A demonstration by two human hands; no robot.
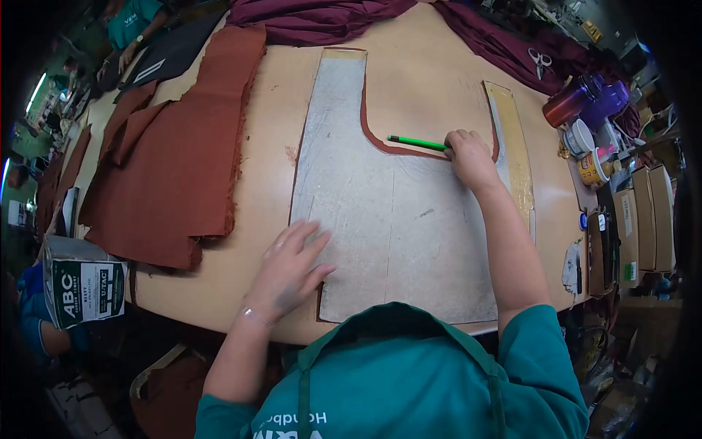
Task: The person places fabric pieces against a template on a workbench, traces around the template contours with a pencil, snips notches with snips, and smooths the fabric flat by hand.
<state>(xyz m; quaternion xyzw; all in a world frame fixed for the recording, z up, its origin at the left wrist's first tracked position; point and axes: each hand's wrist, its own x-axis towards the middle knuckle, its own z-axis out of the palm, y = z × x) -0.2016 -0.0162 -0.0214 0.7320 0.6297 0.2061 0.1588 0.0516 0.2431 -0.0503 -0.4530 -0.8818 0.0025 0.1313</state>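
A large grey pattern template (395,219) with a U-shaped cutout at its far side lies on the table, rust-brown fabric (373,139) showing as a thin border along its edges. My right hand (472,157) grips a green pencil (420,143) near the cutout's right side. The pencil lies nearly level, its black end pointing left; which end is the tip I cannot tell. Over the template's left edge, near the front, my left hand (292,267) is spread with its fingers apart.
Rust-brown fabric pieces (175,161) lie on the left, with an ABC tin (84,285) at the table's edge. Maroon cloth (314,18) and scissors (540,62) are at the back. Bottles (567,102) and tubs (579,137) stand right. A co-worker (135,25) is at far left.
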